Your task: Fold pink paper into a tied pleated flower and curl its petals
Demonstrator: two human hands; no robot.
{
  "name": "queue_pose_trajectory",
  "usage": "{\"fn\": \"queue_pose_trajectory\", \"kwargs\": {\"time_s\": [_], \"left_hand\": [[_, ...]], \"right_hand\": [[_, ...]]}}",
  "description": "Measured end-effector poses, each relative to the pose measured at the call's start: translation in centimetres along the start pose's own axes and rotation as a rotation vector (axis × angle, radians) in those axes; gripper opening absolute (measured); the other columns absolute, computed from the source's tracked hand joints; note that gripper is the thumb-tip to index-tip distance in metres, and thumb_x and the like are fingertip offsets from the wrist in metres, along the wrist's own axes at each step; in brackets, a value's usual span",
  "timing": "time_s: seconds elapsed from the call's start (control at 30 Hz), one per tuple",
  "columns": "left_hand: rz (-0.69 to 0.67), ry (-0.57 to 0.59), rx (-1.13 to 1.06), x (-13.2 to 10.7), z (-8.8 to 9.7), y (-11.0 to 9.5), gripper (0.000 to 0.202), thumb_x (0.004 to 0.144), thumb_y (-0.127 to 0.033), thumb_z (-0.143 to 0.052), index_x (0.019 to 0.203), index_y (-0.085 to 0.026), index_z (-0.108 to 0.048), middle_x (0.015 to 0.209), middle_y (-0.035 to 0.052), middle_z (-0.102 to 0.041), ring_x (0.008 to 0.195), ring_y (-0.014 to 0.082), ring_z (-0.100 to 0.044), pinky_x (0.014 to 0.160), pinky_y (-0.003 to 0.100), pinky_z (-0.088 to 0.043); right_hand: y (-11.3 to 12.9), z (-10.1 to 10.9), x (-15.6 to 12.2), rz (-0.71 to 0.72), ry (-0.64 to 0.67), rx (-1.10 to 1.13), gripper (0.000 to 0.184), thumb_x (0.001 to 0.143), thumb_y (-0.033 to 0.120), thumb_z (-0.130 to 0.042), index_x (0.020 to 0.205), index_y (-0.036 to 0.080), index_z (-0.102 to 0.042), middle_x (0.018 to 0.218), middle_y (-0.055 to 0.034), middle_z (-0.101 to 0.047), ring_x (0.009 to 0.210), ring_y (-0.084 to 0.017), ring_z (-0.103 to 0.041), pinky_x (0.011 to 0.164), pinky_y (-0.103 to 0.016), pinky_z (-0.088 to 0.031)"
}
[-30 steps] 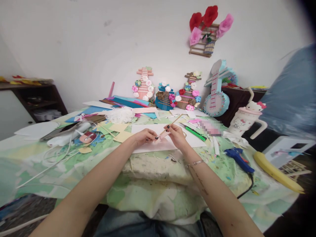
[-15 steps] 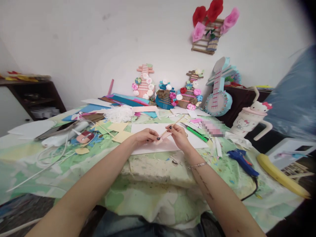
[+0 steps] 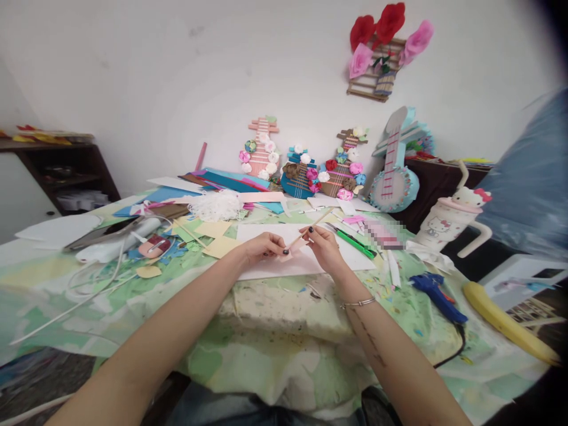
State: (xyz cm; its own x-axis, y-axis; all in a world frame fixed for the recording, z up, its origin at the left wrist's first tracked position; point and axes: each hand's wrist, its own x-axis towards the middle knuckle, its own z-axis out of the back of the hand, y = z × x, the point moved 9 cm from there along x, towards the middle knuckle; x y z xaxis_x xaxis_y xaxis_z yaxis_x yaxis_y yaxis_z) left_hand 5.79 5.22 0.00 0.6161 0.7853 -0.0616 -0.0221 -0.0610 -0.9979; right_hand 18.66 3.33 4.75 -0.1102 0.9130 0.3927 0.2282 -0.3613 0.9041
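My left hand (image 3: 261, 247) is closed in a pinch on a small piece of pale pink paper (image 3: 289, 255). Between the thumb and fingers of my right hand (image 3: 323, 248) is a thin light wooden stick (image 3: 328, 215), slanting up to the right. The stick's lower end reaches the pink paper beside my left fingertips; whether the paper is stuck to it I cannot tell. Both hands are just over a white sheet (image 3: 355, 266) on the table. A green craft knife (image 3: 355, 241) lies right of my right hand.
A blue glue gun (image 3: 437, 296) and a yellow banana-shaped object (image 3: 506, 319) lie on the right, near a tumbler (image 3: 446, 222). Left are a white power strip (image 3: 118, 241), cables and paper scraps (image 3: 222, 245). Decorated paper instruments (image 3: 297, 177) lean on the wall.
The pink paper between my hands has turned and sits lower, and more of the stick shows between my fingers. Both hands keep their grips. The view has shifted slightly.
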Motion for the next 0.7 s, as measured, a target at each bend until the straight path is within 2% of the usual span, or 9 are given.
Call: {"fn": "queue_pose_trajectory", "kwargs": {"time_s": [0.37, 0.53, 0.7], "left_hand": [[0.008, 0.000, -0.030, -0.09, -0.10, -0.15, 0.020, 0.049, -0.020, -0.074, 0.059, -0.011, -0.058, 0.051, -0.0008, -0.056, 0.038, 0.0026, -0.029, 0.042, 0.022, -0.010], [0.000, 0.014, -0.044, 0.14, 0.02, 0.07, 0.022, 0.050, -0.020, -0.074, 0.059, -0.011, -0.057, 0.053, -0.0005, -0.057, 0.038, 0.0024, -0.030, 0.042, 0.022, -0.010], [-0.005, 0.017, -0.054, 0.26, 0.06, 0.09, 0.023, 0.050, -0.019, -0.074, 0.060, -0.012, -0.055, 0.055, -0.0005, -0.058, 0.040, 0.0029, -0.033, 0.042, 0.021, -0.013]], "right_hand": [[-0.13, 0.11, -0.04, -0.027, -0.015, 0.005, 0.027, 0.068, 0.045, -0.069, 0.080, 0.021, -0.070, 0.072, -0.0014, -0.057, 0.068, -0.012, -0.048, 0.061, -0.025, -0.037], [-0.57, 0.50, 0.07, -0.054, -0.042, 0.083, 0.030, 0.071, 0.048, -0.065, 0.080, 0.020, -0.070, 0.072, -0.0017, -0.056, 0.069, -0.012, -0.049, 0.061, -0.024, -0.037], [-0.62, 0.50, 0.02, -0.081, -0.061, 0.109, 0.033, 0.068, 0.050, -0.068, 0.080, 0.020, -0.069, 0.072, -0.0023, -0.058, 0.067, -0.012, -0.050, 0.060, -0.024, -0.037]]}}
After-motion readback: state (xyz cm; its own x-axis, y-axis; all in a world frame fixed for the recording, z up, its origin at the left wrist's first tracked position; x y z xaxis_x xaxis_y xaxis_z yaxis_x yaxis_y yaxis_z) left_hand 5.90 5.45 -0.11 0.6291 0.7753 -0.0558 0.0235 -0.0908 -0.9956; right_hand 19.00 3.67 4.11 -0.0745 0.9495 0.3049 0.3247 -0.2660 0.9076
